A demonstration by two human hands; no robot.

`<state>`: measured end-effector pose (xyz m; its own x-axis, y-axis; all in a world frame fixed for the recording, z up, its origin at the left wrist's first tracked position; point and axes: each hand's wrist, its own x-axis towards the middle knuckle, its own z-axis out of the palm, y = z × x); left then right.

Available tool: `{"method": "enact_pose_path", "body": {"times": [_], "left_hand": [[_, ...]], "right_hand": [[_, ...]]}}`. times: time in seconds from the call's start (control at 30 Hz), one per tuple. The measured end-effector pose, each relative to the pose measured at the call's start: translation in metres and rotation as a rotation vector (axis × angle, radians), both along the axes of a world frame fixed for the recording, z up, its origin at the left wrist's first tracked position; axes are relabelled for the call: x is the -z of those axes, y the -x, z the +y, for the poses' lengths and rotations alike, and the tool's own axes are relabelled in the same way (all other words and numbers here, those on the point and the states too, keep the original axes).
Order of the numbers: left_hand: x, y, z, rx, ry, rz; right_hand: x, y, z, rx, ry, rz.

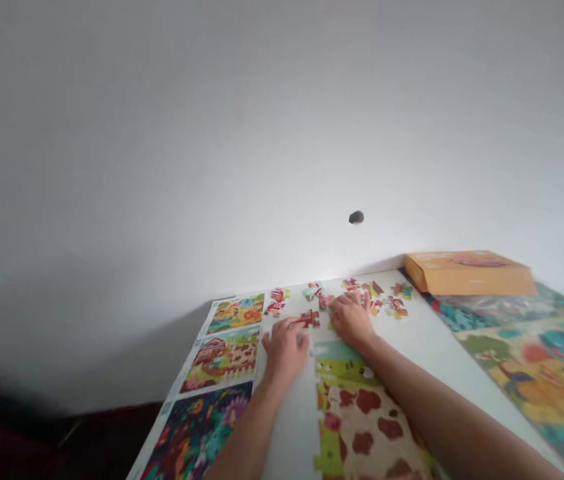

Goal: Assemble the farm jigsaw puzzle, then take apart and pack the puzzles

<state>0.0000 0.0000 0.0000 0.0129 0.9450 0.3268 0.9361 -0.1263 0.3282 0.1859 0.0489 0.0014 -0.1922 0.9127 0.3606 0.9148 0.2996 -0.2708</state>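
Note:
My left hand (286,347) rests on the white table (432,340), fingers curled, its fingertips pinching a red puzzle piece (311,319). My right hand (351,319) lies just to the right of it, fingers bent down over loose puzzle pieces (387,300) near the table's far edge; the blur hides what, if anything, it holds. In front of both hands lies a partly assembled puzzle (362,413) with brown patches on cream and green.
A picture sheet (222,360) with three colourful panels lies along the table's left edge. An orange flat box (467,273) sits at the back right. A large colourful mat (537,360) covers the right side. A white wall (262,133) with a dark spot (356,217) stands behind.

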Motion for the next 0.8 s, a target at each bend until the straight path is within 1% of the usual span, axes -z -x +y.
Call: {"method": "enact_pose_path", "body": {"times": [0.2,0.43,0.67,0.8], "left_hand": [[0.0005,-0.0018,0.0002,0.011,0.028,0.016],[-0.0032,-0.0016,-0.0011,0.025,-0.010,0.010],[0.0017,0.0009,0.0020,0.031,-0.050,0.003],[0.0006,0.0010,0.0014,0.054,-0.052,0.007]], "right_hand": [[0.0004,-0.0027,0.0020,0.022,0.011,0.038],[0.0044,-0.0020,0.0062,0.003,0.020,0.075],[0.0043,-0.0036,0.0081,-0.050,0.035,0.085],[0.0018,-0.0024,0.0072,-0.076,0.018,0.092]]}}
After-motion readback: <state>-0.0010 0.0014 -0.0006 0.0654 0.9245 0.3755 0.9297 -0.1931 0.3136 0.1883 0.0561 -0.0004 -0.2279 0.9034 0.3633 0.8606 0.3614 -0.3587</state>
